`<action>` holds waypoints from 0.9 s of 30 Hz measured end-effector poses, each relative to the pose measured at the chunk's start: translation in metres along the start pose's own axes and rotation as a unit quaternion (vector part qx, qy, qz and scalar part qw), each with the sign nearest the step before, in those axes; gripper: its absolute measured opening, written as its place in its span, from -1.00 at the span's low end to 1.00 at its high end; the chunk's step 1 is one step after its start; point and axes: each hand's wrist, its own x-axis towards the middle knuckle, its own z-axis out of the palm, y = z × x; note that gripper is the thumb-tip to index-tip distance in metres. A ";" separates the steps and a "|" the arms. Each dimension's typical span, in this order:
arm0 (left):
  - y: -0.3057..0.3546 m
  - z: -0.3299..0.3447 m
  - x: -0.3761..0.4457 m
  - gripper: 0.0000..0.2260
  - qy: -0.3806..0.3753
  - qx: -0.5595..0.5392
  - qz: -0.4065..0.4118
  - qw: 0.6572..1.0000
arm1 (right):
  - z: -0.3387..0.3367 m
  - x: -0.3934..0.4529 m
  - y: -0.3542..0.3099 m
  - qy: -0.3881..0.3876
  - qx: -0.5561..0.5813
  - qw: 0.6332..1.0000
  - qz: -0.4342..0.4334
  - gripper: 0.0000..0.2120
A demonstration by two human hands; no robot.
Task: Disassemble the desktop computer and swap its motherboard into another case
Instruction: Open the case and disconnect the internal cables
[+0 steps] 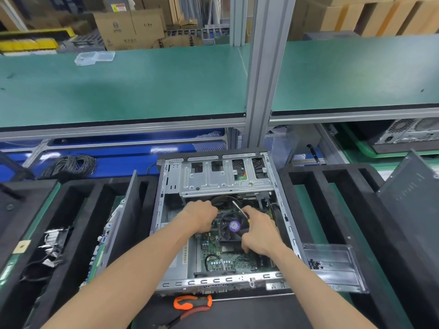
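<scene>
Gripping a screwdriver (240, 210), my right hand (259, 230) works beside the cooler fan (232, 227); my left hand (202, 216) curls inside the open case (164, 186), grasp unclear. The motherboard (215, 252) remains mounted. A slipping tip could gouge it.

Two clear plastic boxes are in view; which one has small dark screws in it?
The clear tray right of the open case, by the right hand; dark screws lie inside. The shelf box looks empty.
</scene>
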 end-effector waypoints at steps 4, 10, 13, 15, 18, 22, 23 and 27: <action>-0.008 0.003 -0.012 -0.86 0.016 -0.082 -0.016 0.996 | -0.002 -0.002 -0.001 -0.005 0.016 1.000 -0.016 -0.15; -0.014 0.004 -0.026 -0.62 0.084 -0.289 0.006 0.954 | -0.007 -0.010 -0.005 -0.022 0.084 0.995 -0.040 -0.09; -0.017 -0.003 -0.029 -0.73 0.117 -0.409 -0.024 0.905 | -0.015 -0.013 -0.004 -0.011 0.163 0.985 -0.050 -0.16; -0.019 -0.011 -0.030 -0.76 0.125 -0.486 -0.032 0.864 | -0.021 -0.015 -0.004 -0.002 0.205 0.977 -0.060 -0.19; -0.016 -0.026 -0.033 -0.80 0.116 -0.618 -0.015 0.778 | -0.031 -0.016 -0.006 0.022 0.272 0.960 -0.071 -0.19; -0.006 -0.051 -0.037 -0.88 0.129 -0.705 0.055 0.695 | -0.051 -0.014 -0.006 0.052 0.355 0.929 -0.090 -0.26; -0.003 -0.059 -0.037 -0.90 0.129 -0.723 0.075 0.674 | -0.058 -0.012 -0.006 0.058 0.370 0.922 -0.095 -0.27; 0.014 -0.089 -0.032 -0.68 0.099 -0.774 0.162 0.604 | -0.087 -0.004 0.004 0.069 0.429 0.895 -0.106 -0.26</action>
